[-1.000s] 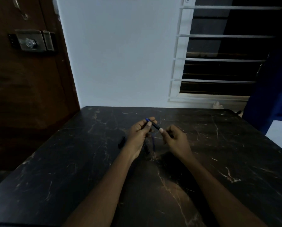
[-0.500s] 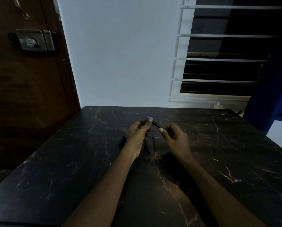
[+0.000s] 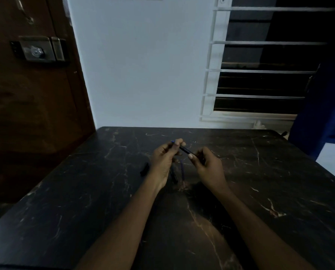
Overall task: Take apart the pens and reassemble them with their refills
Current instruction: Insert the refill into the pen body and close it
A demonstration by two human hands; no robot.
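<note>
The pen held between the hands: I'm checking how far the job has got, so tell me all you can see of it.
The pen is slim, dark, probably plastic, with a blue tip at its far left end. It slants above the black table, left hand pinching the tip end, right hand the other. Too dim to see seams.

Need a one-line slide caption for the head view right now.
Both hands, left hand and right hand, grip a dark pen above the black marble table; loose pen parts lie beneath.

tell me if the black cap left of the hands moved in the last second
No. The cap lies at the same spot on the table, against the same marble veins, just left of the left hand.
</note>
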